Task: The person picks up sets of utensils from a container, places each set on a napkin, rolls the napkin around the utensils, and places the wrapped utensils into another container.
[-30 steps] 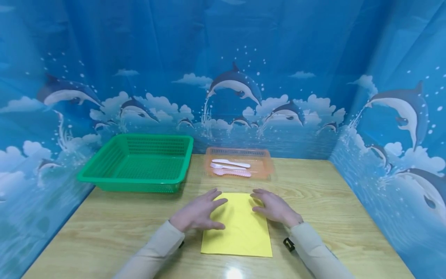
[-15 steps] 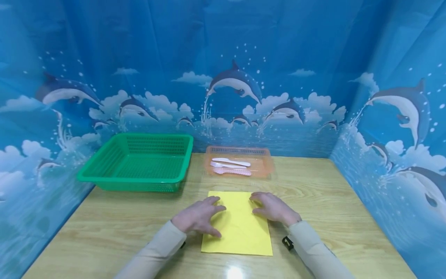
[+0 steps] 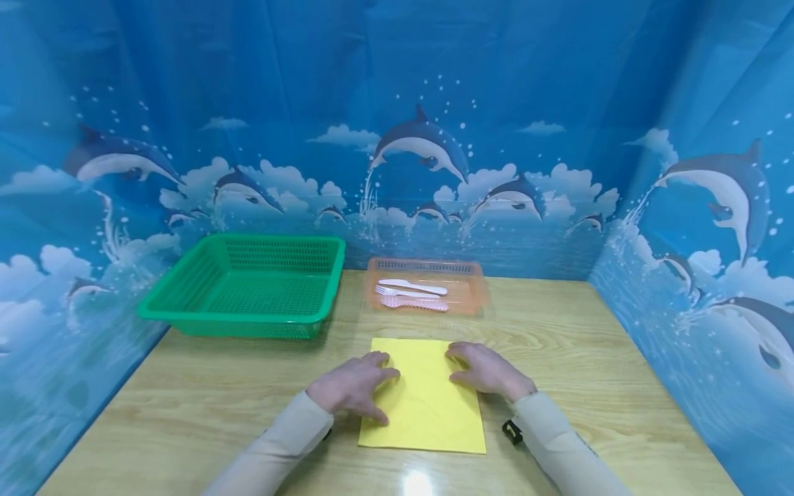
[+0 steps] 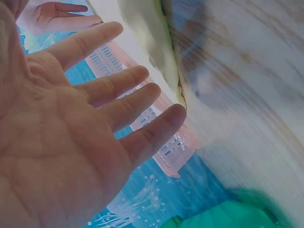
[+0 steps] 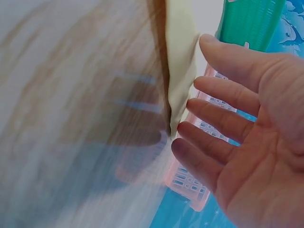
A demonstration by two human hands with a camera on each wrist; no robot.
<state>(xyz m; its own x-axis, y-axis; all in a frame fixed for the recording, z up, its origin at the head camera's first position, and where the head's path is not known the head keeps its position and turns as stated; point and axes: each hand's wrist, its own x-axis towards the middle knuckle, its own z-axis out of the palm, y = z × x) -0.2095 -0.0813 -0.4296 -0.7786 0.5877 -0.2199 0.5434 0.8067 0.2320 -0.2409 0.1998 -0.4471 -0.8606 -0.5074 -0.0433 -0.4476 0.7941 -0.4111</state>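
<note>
A flat yellow rectangle (image 3: 431, 406), like a folded cloth or paper, lies on the wooden table in front of the person. My left hand (image 3: 353, 386) is at its left edge, thumb and fingers spread over it. At the upper right edge is my right hand (image 3: 490, 372), fingers bent a little and tips right at the yellow piece. In the left wrist view the left palm (image 4: 66, 133) shows, fingers apart and almost straight. The right wrist view shows the yellow edge (image 5: 183, 52) beside the relaxed fingers of the right hand (image 5: 259, 128). Neither hand grips anything.
Behind the yellow piece stands a shallow orange basket (image 3: 469, 295) holding a white plastic knife (image 3: 412, 286), a white fork (image 3: 409, 293) and a pink-patterned utensil (image 3: 415, 304). A larger green basket (image 3: 236, 318) sits at the back left. Dolphin-printed blue sheeting (image 3: 527, 89) walls the table.
The left hand has come slightly nearer the person and to the left, its thumb and fingers lower over the yellow piece. The right hand has settled slightly; the yellow piece stays put.
</note>
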